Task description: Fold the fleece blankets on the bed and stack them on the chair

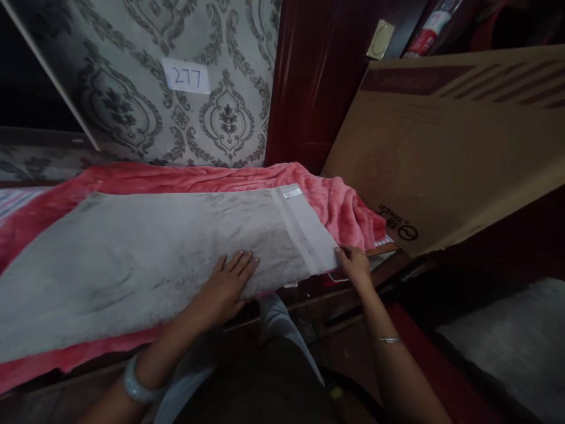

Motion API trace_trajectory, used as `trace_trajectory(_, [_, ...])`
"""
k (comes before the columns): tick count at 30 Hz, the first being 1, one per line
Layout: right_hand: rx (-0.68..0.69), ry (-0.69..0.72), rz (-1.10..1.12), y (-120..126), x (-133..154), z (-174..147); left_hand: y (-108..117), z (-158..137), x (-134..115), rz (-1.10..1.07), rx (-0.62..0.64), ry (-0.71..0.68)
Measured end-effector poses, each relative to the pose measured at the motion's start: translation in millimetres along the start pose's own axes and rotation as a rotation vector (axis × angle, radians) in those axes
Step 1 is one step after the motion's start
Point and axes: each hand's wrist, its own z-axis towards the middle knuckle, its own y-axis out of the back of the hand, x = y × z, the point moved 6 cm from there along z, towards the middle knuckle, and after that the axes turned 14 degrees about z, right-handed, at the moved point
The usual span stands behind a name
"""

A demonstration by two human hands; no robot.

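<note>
The right hand (352, 264) pinches the edge of a gray cloth (145, 250), which spreads left of it. The left hand (230, 281) lies flat on top, fingers apart. Past the pinch are a pink blanket (338, 206), a brown box (463, 144) and a small card (187, 78).

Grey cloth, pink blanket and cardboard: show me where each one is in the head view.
Grey cloth (154, 247): head view, middle of its upper face.
Pink blanket (343, 207): head view, bunched folds at its right end.
Cardboard (454, 147): head view, plain brown part of its broad face.
</note>
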Motion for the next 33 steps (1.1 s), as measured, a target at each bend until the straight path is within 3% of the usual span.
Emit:
trace_trajectory(7, [-0.069, 0.048, -0.026, -4.6, 3.1, -2.7, -4.2, -2.9, -1.9, 0.04, -0.05, 0.03])
trace_trajectory(13, [0.001, -0.087, 0.086, -1.4, -3.9, 10.3, 1.2, -3.3, -3.3, 0.033, -0.058, 0.035])
trace_trajectory(18, [-0.01, -0.054, 0.191, -1.8, -2.7, 12.2, 1.3, -6.3, -5.0, 0.05, -0.06, 0.052])
trace_trajectory(22, [0.041, -0.079, 0.1, -3.3, -11.3, 4.5, 2.7, -6.9, -7.9, 0.02, -0.022, 0.066])
trace_trajectory(24, [-0.009, 0.02, -0.016, 1.2, -2.8, 3.8, 4.6, -6.9, -11.4, 0.003, -0.003, 0.091])
trace_trajectory(27, [-0.071, 0.291, -0.088, -7.0, 38.1, 3.5, 7.8, -6.7, -19.4, -0.036, 0.023, 0.103])
trace_trajectory(30, [0.099, 0.57, -0.027, -49.4, 98.2, -7.7, 13.9, -8.9, -21.8, -0.1, 0.013, 0.074])
trace_trajectory(33, [0.299, 0.67, -0.097, -99.9, 137.4, -28.7, 22.0, -20.6, -10.5, -0.175, 0.019, 0.058])
